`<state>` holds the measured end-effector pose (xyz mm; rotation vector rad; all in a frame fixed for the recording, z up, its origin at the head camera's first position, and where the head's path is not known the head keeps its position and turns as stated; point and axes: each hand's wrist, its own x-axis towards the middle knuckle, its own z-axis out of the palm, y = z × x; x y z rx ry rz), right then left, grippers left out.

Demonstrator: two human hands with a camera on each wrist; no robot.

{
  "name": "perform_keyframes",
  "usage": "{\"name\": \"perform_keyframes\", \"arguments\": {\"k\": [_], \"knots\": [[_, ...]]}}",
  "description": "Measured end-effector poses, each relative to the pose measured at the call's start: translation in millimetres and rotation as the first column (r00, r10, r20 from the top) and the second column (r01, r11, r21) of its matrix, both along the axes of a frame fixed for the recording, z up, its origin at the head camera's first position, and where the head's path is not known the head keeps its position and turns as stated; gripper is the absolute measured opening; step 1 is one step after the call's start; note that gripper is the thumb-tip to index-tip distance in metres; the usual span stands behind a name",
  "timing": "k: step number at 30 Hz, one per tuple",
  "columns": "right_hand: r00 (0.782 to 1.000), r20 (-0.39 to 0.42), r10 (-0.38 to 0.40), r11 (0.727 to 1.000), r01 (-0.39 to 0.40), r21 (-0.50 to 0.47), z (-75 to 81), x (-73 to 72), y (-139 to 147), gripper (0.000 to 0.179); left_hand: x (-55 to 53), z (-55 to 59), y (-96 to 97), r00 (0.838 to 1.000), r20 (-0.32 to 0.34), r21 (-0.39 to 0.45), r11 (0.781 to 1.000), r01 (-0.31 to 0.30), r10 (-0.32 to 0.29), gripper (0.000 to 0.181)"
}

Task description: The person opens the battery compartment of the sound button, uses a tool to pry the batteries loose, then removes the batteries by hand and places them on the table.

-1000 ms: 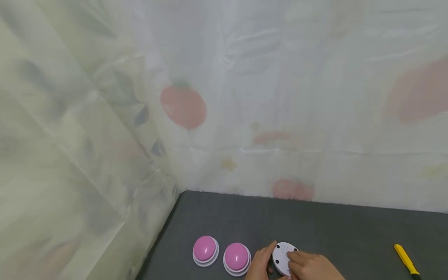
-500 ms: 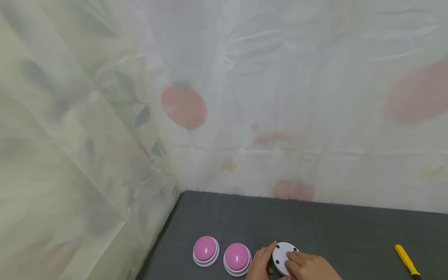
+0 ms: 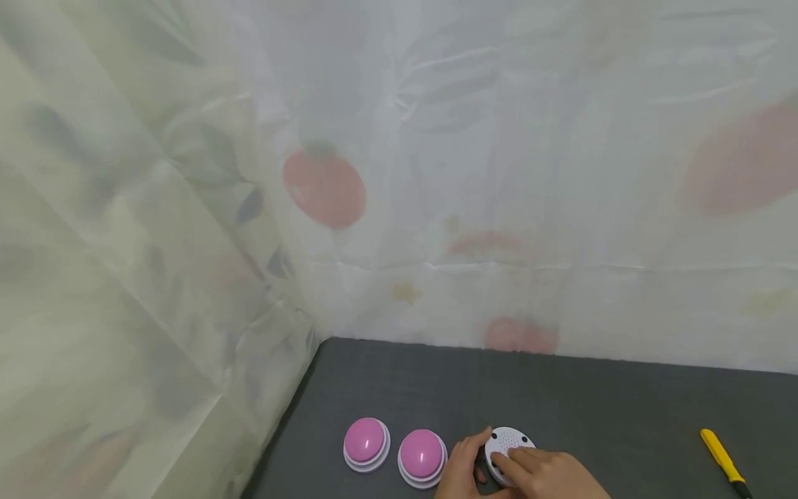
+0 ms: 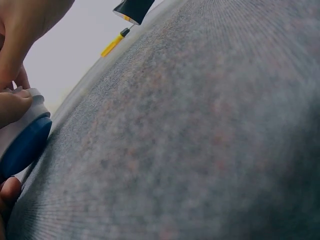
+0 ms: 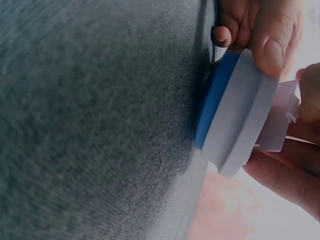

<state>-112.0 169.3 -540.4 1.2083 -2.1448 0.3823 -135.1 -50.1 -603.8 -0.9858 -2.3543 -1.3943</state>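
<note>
A round push button [image 3: 499, 438] lies dome-down on the dark table, its white base with speaker holes and black feet facing up. The right wrist view shows its blue dome [image 5: 216, 102] against the cloth. My left hand [image 3: 460, 468] grips the button from the left, thumb on the white rim, fingertips low by the dome. My right hand [image 3: 548, 475] is over the base; in the right wrist view, its thumb and fingers pinch a pale rectangular piece like a battery cover [image 5: 277, 122], which stands up from the base. The hand hides part of the base.
Two pink push buttons [image 3: 364, 441] [image 3: 420, 454] on white bases stand left of my hands. A yellow-handled screwdriver [image 3: 722, 454] lies at the right. A dark cylindrical thing [image 4: 135, 10] shows at the top of the left wrist view. Patterned sheets [image 3: 436, 173] hang behind and at the left.
A finger of my right hand has shifted left across the base. My left hand keeps its place on the button. The head view has tilted slightly.
</note>
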Motion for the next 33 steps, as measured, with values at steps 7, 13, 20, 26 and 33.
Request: {"name": "perform_keyframes", "arguments": {"k": [7,13,20,26,33], "knots": [[0.997,0.065,0.046,0.997,-0.042,-0.058,-0.9,1.9,2,0.022,2.9,4.4,1.2,0.999,0.051,0.006,1.0,0.007,-0.007,0.079],[0.999,0.007,0.042,0.999,-0.042,0.006,5.3,1.3,8,0.031,5.9,10.1,4.9,0.978,0.206,0.033,0.999,0.011,-0.018,0.08],[0.99,0.138,0.014,0.995,-0.027,0.093,14.4,4.7,17,0.045,11.7,12.1,3.5,0.969,0.249,0.025,1.0,-0.001,-0.005,0.084],[0.977,0.212,-0.035,0.996,0.018,0.083,19.8,4.0,26,0.056,12.4,18.9,2.8,0.927,0.374,0.043,0.999,0.006,-0.021,0.085],[0.986,0.086,-0.14,0.989,0.143,-0.036,10.4,1.8,28,0.03,13.0,22.1,0.3,0.898,0.44,-0.006,1.0,0.01,-0.007,0.088]]}}
